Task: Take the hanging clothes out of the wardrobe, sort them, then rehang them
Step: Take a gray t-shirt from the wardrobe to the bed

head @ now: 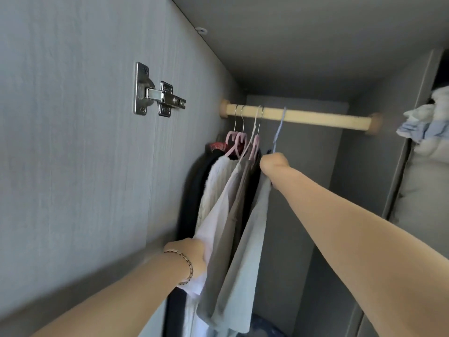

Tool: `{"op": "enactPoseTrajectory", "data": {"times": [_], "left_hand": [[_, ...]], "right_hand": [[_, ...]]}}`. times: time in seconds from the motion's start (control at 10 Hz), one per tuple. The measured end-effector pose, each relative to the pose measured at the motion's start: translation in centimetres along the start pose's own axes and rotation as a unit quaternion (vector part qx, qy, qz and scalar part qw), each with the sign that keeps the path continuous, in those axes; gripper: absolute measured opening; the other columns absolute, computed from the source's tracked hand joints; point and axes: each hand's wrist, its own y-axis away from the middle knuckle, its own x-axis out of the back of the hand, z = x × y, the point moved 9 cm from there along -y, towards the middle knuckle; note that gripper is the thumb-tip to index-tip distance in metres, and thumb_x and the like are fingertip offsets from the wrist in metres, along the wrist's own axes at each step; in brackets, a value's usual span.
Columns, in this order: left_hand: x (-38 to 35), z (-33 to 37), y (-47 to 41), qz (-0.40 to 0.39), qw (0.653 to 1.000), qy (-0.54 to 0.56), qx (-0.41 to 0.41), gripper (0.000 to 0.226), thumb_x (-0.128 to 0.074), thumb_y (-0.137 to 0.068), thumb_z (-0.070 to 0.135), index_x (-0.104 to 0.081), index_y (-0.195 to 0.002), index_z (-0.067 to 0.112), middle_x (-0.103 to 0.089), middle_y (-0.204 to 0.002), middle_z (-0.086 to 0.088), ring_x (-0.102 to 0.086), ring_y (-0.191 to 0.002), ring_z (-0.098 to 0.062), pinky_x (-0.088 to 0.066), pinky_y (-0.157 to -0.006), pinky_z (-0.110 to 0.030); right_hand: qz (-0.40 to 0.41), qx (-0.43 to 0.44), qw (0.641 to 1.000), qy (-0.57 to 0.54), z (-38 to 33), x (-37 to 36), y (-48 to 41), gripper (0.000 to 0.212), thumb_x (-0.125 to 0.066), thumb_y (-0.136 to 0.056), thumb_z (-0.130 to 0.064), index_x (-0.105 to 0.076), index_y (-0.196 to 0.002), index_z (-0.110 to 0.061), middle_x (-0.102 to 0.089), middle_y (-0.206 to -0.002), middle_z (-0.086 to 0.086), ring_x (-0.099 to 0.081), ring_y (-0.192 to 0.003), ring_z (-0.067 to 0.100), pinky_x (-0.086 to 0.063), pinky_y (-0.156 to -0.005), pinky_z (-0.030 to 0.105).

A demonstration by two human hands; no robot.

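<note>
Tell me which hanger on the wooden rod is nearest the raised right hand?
The thin pale-blue hanger, rightmost on the pale wooden rod: its stem runs down into the right hand. The pink plastic hangers with metal hooks hang further left.

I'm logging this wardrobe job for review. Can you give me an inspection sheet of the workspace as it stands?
Surface: wooden rail spans the wardrobe; hangers bunch at its left end.
Job's things: dark garment, cream knit, white garment, grey garment and pale garment hang close together, on pink hangers and one blue hanger.
Clutter: dark blue item at the bottom, too hidden to identify.
Hands: right hand grips the pale garment's top under the blue hanger; left hand, bracelet on the wrist, holds the white garment low down.
Cables: nothing seen.
Surroundings: grey panels, metal hinge, folded linen at right.
</note>
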Motion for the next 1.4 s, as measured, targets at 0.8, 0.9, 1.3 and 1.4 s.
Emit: {"op": "enactPoseTrajectory", "data": {"times": [0.8, 0.9, 1.3, 1.4], "left_hand": [[-10.1, 10.3, 14.3, 0.038, 0.959, 0.025, -0.278, 0.030, -0.037, -0.094, 0.022, -0.062, -0.107, 0.013, -0.066, -0.110, -0.005, -0.063, -0.099, -0.024, -0.049, -0.084, -0.027], [-14.0, 12.7, 19.8, 0.011, 0.943, -0.010, -0.334, 0.028, -0.036, -0.091, 0.018, -0.058, -0.109, 0.014, -0.063, -0.114, -0.006, -0.061, -0.104, -0.025, -0.049, -0.088, -0.031], [-26.2, 24.0, 49.9, -0.047, 0.795, -0.077, -0.600, 0.030, -0.043, -0.094, 0.023, -0.060, -0.114, 0.008, -0.062, -0.117, -0.009, -0.060, -0.109, -0.026, -0.047, -0.085, -0.029], [-28.9, 26.1, 59.2, -0.058, 0.735, -0.092, -0.669, 0.030, -0.042, -0.093, 0.022, -0.059, -0.114, 0.010, -0.062, -0.117, -0.010, -0.059, -0.108, -0.028, -0.046, -0.086, -0.031]], "right_hand": [[0.127, -0.092, 0.972, 0.178, 10.1, 8.1, 33.2, 0.030, -0.034, -0.085, 0.003, -0.035, -0.061, -0.014, -0.039, -0.064, 0.001, -0.037, -0.055, 0.015, -0.029, -0.047, 0.022], [0.158, -0.140, 0.958, 0.193, 11.7, 9.6, 41.9, 0.030, -0.034, -0.082, 0.004, -0.034, -0.059, -0.016, -0.040, -0.063, 0.001, -0.038, -0.055, 0.017, -0.026, -0.047, 0.023], [0.378, -0.338, 0.836, 0.212, 14.8, 17.5, 80.4, 0.032, -0.038, -0.077, 0.010, -0.036, -0.057, -0.016, -0.039, -0.061, -0.001, -0.038, -0.059, 0.020, -0.029, -0.044, 0.018], [0.436, -0.379, 0.782, 0.235, 13.4, 18.9, 90.2, 0.036, -0.040, -0.074, 0.011, -0.031, -0.053, -0.018, -0.034, -0.058, -0.004, -0.032, -0.055, 0.014, -0.027, -0.040, 0.014]]}}
